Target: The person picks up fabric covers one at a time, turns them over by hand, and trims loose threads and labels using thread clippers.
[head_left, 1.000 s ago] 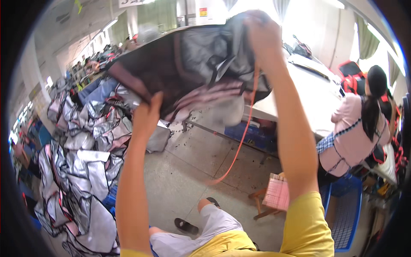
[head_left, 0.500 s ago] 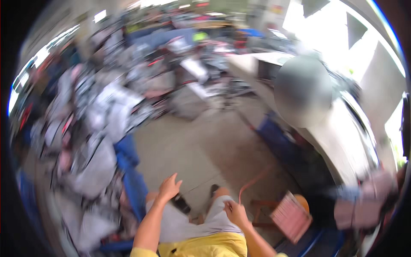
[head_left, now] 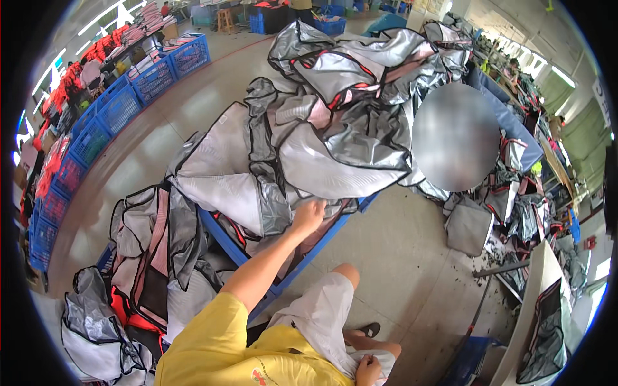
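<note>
Two grips, one sandal, one wooden stool.

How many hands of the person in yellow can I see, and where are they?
2. The left hand is at the edge of the silvery fabric piled over a blue crate; the right hand is by the pale shorts, near the picture's lower edge.

one head-worn fisheye looks down over the left hand
</note>
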`<action>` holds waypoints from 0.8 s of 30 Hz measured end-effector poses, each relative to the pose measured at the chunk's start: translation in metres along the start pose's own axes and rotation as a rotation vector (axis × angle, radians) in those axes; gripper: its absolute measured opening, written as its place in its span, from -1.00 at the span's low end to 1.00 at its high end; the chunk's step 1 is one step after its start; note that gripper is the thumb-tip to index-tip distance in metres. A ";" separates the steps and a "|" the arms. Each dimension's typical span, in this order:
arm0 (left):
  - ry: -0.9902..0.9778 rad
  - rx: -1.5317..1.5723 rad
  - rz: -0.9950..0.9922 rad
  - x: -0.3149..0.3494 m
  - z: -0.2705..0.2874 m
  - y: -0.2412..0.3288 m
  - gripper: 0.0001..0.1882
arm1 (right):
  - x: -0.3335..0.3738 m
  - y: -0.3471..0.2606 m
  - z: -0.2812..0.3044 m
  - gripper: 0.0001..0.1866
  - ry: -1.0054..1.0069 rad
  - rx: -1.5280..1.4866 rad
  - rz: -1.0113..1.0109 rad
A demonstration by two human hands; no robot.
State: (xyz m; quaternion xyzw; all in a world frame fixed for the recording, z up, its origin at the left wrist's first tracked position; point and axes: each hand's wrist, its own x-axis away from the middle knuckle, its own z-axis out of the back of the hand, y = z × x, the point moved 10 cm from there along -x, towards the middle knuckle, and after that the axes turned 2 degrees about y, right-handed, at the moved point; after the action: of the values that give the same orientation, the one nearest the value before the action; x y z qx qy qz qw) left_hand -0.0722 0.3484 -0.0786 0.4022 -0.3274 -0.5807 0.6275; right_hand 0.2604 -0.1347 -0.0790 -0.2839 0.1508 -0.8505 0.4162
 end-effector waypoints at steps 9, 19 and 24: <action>-0.082 0.479 0.470 -0.094 0.025 0.082 -0.15 | -0.003 -0.037 0.004 -0.59 0.011 0.015 0.039; -0.224 0.492 0.417 -0.057 -0.053 0.082 -0.32 | -0.004 -0.009 -0.015 -0.59 -0.093 0.066 0.013; -0.400 0.399 0.317 -0.029 -0.059 0.049 -0.30 | 0.001 0.015 -0.015 -0.67 0.207 0.058 0.056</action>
State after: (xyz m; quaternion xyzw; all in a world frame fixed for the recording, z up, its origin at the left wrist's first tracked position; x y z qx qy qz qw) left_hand -0.0009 0.3848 -0.0611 0.3390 -0.6101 -0.4679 0.5421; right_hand 0.2602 -0.1439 -0.0983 -0.1783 0.1761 -0.8674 0.4299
